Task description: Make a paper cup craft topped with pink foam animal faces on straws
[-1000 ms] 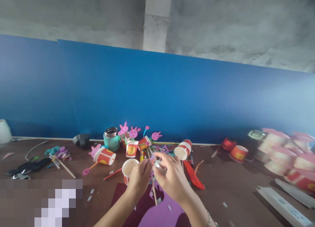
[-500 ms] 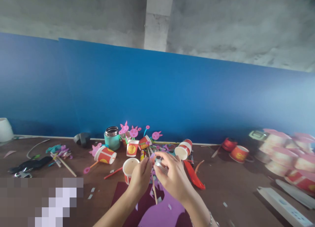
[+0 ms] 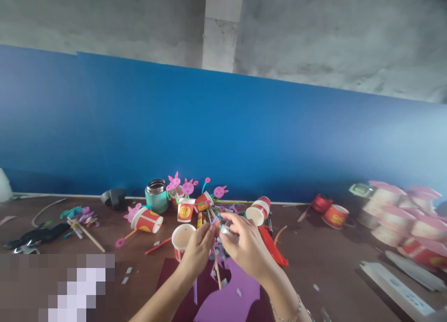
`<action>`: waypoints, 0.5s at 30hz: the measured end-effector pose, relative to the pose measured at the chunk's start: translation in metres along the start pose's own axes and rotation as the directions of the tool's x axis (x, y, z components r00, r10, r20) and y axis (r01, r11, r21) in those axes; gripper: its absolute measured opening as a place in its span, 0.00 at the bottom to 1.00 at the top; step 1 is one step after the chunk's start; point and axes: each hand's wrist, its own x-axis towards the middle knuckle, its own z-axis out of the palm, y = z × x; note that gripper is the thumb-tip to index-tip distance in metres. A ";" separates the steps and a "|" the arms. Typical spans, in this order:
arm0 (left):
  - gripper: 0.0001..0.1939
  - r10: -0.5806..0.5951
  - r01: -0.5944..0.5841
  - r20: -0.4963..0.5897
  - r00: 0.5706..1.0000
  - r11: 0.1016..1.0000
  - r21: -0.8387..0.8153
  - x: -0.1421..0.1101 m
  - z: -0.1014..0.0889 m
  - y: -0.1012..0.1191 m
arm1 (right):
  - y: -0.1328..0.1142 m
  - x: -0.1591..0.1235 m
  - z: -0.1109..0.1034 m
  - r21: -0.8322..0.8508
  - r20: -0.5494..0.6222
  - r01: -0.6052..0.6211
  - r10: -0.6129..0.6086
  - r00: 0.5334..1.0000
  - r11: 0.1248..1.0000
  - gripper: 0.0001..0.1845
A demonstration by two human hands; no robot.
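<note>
Both hands meet over the middle of the table. My left hand [image 3: 199,245] is closed, pinching a thin purple strip [image 3: 195,291] whose tail hangs below it; a bit of purple shows at its fingertips. My right hand [image 3: 246,243] curls around a small silvery-white object [image 3: 226,227], too blurred to name, with its fingertips close to the left ones. Just left of the hands stands an open white-and-red paper cup [image 3: 183,233]. Beneath them lie a purple sheet [image 3: 230,298], a darker maroon sheet [image 3: 167,275] and a wooden stick [image 3: 217,268].
Behind stand paper cups with pink pig-like cutouts [image 3: 187,187] and a teal jar [image 3: 157,198]. Another decorated cup [image 3: 148,220] lies left. A red curved piece [image 3: 274,247] is right of my hand. Stacked cups [image 3: 398,219] and a power strip [image 3: 394,285] sit far right.
The view has shifted slightly, so the table things appear a little further left. My hands stay together, and more of the purple strip shows hanging below my left hand.
</note>
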 end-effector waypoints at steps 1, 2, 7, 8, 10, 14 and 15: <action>0.21 -0.009 0.009 -0.002 1.000 1.000 -0.009 -0.001 0.001 0.002 | 0.001 0.000 0.000 0.001 -0.002 0.001 -0.001 1.000 1.000 0.19; 0.22 -0.020 0.019 -0.004 1.000 1.000 -0.022 -0.001 0.001 0.005 | 0.001 0.000 0.000 0.004 -0.004 0.004 -0.004 1.000 1.000 0.19; 0.24 -0.117 0.115 -0.007 0.993 0.986 -0.121 -0.008 0.006 0.023 | 0.004 0.001 0.000 0.028 0.017 -0.005 0.005 1.000 1.000 0.19; 0.24 -0.130 0.128 -0.006 0.991 0.983 -0.130 -0.009 0.007 0.026 | 0.004 0.001 -0.001 0.030 0.023 -0.008 0.007 1.000 1.000 0.19; 0.24 -0.143 0.141 -0.002 0.990 0.981 -0.134 -0.011 0.007 0.028 | 0.004 0.001 -0.001 0.025 0.029 -0.004 0.003 1.000 1.000 0.19; 0.24 -0.162 0.167 0.051 0.985 0.979 -0.114 -0.010 0.004 0.026 | 0.005 0.001 -0.001 0.013 0.032 0.006 -0.007 0.999 1.000 0.20; 0.23 -0.170 0.177 0.072 0.983 0.978 -0.109 -0.010 0.003 0.025 | 0.006 0.001 -0.001 0.016 0.037 0.004 -0.005 0.999 1.000 0.20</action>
